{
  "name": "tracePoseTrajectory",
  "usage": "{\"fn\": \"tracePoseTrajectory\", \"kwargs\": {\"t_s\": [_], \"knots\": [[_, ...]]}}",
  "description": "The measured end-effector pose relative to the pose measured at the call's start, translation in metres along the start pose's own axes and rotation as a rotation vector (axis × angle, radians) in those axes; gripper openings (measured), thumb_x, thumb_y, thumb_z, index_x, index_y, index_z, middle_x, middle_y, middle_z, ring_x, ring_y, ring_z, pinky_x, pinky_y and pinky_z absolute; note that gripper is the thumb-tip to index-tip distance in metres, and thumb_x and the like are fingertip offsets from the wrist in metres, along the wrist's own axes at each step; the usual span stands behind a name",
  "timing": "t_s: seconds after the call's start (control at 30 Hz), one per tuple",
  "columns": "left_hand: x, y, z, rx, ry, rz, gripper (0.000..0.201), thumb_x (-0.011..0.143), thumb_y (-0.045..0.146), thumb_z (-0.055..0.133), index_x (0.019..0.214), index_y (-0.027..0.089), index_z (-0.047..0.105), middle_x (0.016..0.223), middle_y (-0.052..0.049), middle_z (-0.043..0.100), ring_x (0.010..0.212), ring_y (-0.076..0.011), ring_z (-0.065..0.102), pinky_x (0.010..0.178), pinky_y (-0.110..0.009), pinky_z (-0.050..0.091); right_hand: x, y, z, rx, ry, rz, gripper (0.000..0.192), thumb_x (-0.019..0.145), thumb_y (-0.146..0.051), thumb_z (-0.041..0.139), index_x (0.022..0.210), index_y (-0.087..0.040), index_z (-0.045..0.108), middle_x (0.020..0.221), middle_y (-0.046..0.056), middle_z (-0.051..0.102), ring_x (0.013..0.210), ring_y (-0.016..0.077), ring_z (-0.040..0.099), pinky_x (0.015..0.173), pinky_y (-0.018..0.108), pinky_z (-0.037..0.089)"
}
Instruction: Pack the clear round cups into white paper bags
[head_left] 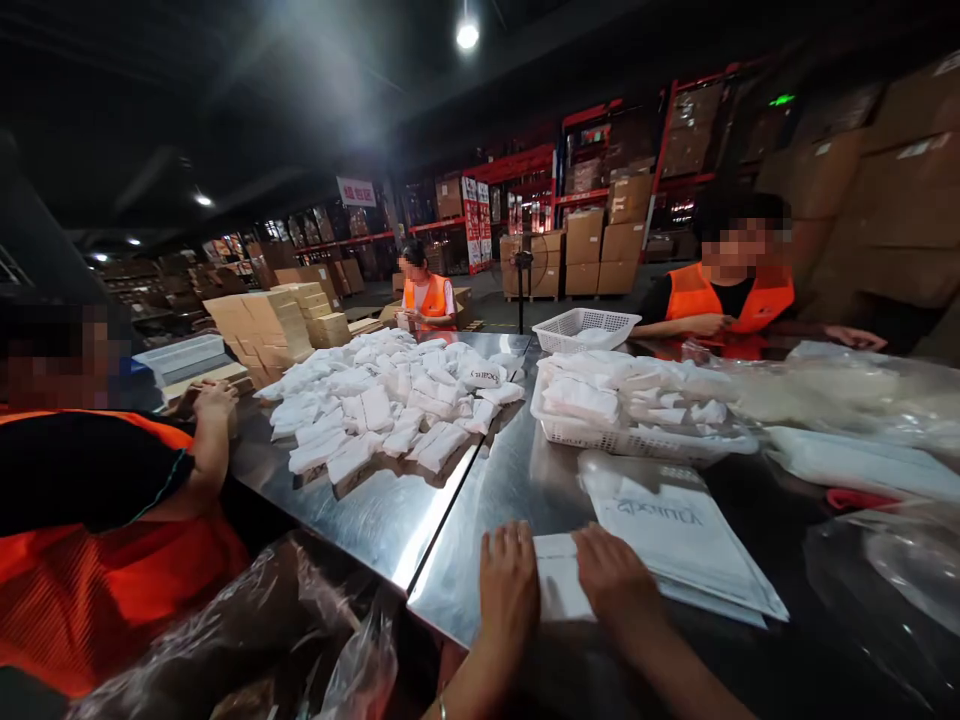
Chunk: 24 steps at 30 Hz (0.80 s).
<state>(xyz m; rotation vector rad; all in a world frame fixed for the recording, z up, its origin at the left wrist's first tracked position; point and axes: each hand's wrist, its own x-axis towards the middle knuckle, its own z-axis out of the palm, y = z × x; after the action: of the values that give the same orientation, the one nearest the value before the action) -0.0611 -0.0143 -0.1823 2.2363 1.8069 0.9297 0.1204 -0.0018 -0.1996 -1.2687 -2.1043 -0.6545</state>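
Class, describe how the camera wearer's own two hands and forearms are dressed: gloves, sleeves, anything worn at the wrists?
Both hands are bare, with no gloves. The left hand has a thin metallic bracelet at the wrist. The right hand and its forearm show no sleeve, watch or band.

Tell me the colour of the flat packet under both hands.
White: the flat packet under the left hand and right hand is plain white, best seen in the head view.

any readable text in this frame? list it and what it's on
White flat mailer bag by the right hand: grey brand word, upside down to the camera, blurred, not readable.
White folded packet on the white pile: dark print, too blurred to read.
White hanging sign with red characters: too small.
Red and white banners on the shelving: too small.
Nothing reads with certainty.
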Motion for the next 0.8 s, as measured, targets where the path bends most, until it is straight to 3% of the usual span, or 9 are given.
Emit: {"fn": "tracePoseTrajectory", "kwargs": {"t_s": [0.1, 0.2, 0.27, 0.37, 0.5, 0.57, 0.67, 0.73, 0.8], "knots": [[0.003, 0.004, 0.024, 0.168, -0.184, 0.217, 0.047, 0.096, 0.018, 0.039, 0.142, 0.017, 0.049, 0.142, -0.011, 0.055, 0.133, -0.0276, 0.049, 0.113, -0.051, 0.039, -0.001, -0.013, 0.029, -0.005, -0.129, -0.063, 0.047, 0.083, -0.005, 0.038, 0.120, -0.014, 0.065, 0.122, 0.011, 0.067, 0.117, 0.0247, 0.061, 0.101, 0.039, 0.050], [-0.001, -0.007, 0.042, 0.191, -0.227, 0.155, 0.047, 0.098, 0.025, 0.040, 0.143, 0.012, 0.047, 0.146, -0.013, 0.050, 0.136, -0.0256, 0.047, 0.112, -0.046, 0.041, -0.012, -0.011, 0.055, -0.001, -0.240, 0.018, 0.047, 0.081, -0.011, 0.040, 0.120, -0.010, 0.067, 0.126, 0.016, 0.064, 0.119, 0.0297, 0.060, 0.100, 0.045, 0.051], [-0.006, -0.015, 0.046, 0.192, -0.195, 0.115, 0.047, 0.098, 0.025, 0.040, 0.141, 0.008, 0.049, 0.147, -0.015, 0.047, 0.138, -0.0263, 0.044, 0.114, -0.045, 0.039, -0.019, -0.003, 0.063, 0.062, -0.306, 0.173, 0.048, 0.081, -0.020, 0.044, 0.122, -0.005, 0.066, 0.130, 0.021, 0.060, 0.122, 0.0348, 0.057, 0.100, 0.050, 0.050], [-0.009, -0.017, 0.040, 0.163, -0.199, 0.105, 0.048, 0.097, 0.025, 0.039, 0.141, 0.009, 0.048, 0.147, -0.016, 0.046, 0.139, -0.0269, 0.042, 0.115, -0.047, 0.037, -0.026, 0.011, 0.060, 0.156, -0.374, 0.381, 0.054, 0.082, -0.029, 0.044, 0.125, -0.003, 0.063, 0.133, 0.021, 0.057, 0.126, 0.0333, 0.054, 0.104, 0.050, 0.047], [-0.010, -0.005, 0.031, 0.019, -0.287, -0.010, 0.051, 0.097, 0.026, 0.036, 0.142, 0.006, 0.046, 0.152, -0.019, 0.039, 0.144, -0.0302, 0.033, 0.120, -0.052, 0.025, -0.036, 0.024, 0.036, 0.361, -0.304, 0.554, 0.059, 0.079, -0.036, 0.043, 0.127, -0.006, 0.061, 0.136, 0.018, 0.056, 0.129, 0.0293, 0.051, 0.111, 0.046, 0.042], [-0.015, 0.003, 0.034, -0.162, -0.293, -0.094, 0.052, 0.095, 0.023, 0.032, 0.141, 0.004, 0.047, 0.152, -0.019, 0.039, 0.145, -0.0300, 0.030, 0.122, -0.051, 0.019, -0.040, 0.021, 0.020, 0.666, -0.220, 0.770, 0.064, 0.077, -0.044, 0.045, 0.129, -0.008, 0.059, 0.137, 0.017, 0.056, 0.130, 0.0288, 0.051, 0.112, 0.045, 0.041], [-0.029, 0.011, 0.047, -0.665, -0.248, -0.223, 0.055, 0.091, 0.031, 0.036, 0.138, 0.007, 0.049, 0.144, -0.018, 0.052, 0.137, -0.0287, 0.045, 0.118, -0.043, 0.032, -0.041, 0.004, -0.004, 1.049, -0.061, 1.085, 0.076, 0.076, -0.061, 0.049, 0.133, -0.011, 0.053, 0.141, 0.017, 0.052, 0.134, 0.0304, 0.046, 0.111, 0.044, 0.042], [-0.039, 0.015, 0.055, -1.024, -0.199, -0.321, 0.061, 0.081, 0.043, 0.050, 0.133, 0.012, 0.053, 0.135, -0.017, 0.060, 0.126, -0.0305, 0.055, 0.110, -0.041, 0.043, -0.037, -0.008, -0.014, 1.159, 0.031, 1.173, 0.082, 0.075, -0.068, 0.051, 0.135, -0.014, 0.050, 0.145, 0.016, 0.049, 0.137, 0.0309, 0.041, 0.112, 0.042, 0.041], [-0.045, 0.017, 0.056, -1.300, -0.214, -0.457, 0.060, 0.066, 0.042, 0.063, 0.123, 0.020, 0.060, 0.126, -0.013, 0.066, 0.120, -0.0322, 0.060, 0.104, -0.043, 0.048, -0.032, -0.011, -0.020, 1.223, 0.041, 1.167, 0.083, 0.075, -0.071, 0.053, 0.139, -0.018, 0.048, 0.146, 0.013, 0.048, 0.138, 0.0296, 0.039, 0.114, 0.041, 0.037]]}}
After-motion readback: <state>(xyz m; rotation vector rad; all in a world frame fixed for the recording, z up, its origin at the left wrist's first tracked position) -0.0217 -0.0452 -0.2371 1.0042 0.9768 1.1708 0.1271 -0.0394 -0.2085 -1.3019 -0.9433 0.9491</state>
